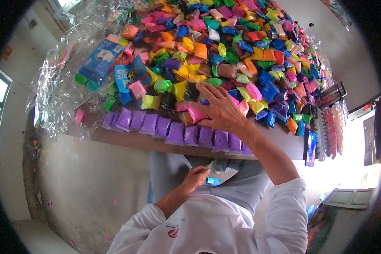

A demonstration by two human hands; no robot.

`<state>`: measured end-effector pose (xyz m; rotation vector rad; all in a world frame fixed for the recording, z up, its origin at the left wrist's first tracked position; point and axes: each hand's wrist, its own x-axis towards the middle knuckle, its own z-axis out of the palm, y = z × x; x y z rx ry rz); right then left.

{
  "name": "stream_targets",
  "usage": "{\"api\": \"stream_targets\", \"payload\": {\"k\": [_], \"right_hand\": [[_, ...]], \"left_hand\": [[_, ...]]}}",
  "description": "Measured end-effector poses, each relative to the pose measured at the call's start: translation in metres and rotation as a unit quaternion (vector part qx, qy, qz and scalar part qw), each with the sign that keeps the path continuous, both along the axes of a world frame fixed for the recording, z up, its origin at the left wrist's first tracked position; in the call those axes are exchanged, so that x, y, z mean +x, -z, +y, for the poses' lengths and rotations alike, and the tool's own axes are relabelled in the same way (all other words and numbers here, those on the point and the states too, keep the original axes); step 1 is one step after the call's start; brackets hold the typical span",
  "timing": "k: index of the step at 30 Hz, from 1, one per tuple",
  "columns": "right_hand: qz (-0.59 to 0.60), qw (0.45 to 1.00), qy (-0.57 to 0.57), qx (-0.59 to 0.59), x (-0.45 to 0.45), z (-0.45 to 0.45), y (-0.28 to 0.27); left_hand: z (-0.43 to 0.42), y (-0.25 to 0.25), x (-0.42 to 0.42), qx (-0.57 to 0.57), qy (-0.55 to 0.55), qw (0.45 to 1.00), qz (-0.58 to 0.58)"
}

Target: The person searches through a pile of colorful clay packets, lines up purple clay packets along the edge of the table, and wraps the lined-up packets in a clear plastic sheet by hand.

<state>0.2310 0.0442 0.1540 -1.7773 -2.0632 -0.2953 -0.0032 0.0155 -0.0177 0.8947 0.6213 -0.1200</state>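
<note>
Fingers (207, 92) of my right hand (223, 111) are lying spread over the near fringe of the pile of coloured packets (245, 36), the thumb standing apart. A pink packet (196, 113) is lying just left of the palm, in the gap between thumb and forefinger; contact is unclear, and its long axis is partly hidden. My left hand (194, 178) is curling above my lap, farther from that packet; whether its fingers are pinching anything I cannot tell. Nearer my body, a row of purple packets (148, 124) is running left to right along the edge of the surface (110, 138), passing below my right wrist. Outward, clear plastic wrapping (55, 95) and a blue box (101, 59) are occupying the left; a phone (310, 148) is resting at the right.
</note>
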Motion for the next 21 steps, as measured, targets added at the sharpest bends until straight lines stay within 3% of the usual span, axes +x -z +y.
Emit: {"api": "stream_targets", "payload": {"k": [9,18,21], "right_hand": [[-0.045,0.996,-0.083,-0.003,-0.01,0.027,0.004],[-0.067,0.996,-0.055,-0.022,0.008,0.046,0.002],[-0.07,0.994,-0.067,0.055,0.021,0.057,0.013]], "left_hand": [[0.0,-0.001,-0.003,-0.002,-0.033,0.999,-0.038],[0.005,-0.01,0.0,-0.02,-0.031,0.999,-0.014],[0.006,-0.011,0.001,0.064,-0.001,0.998,-0.008]]}}
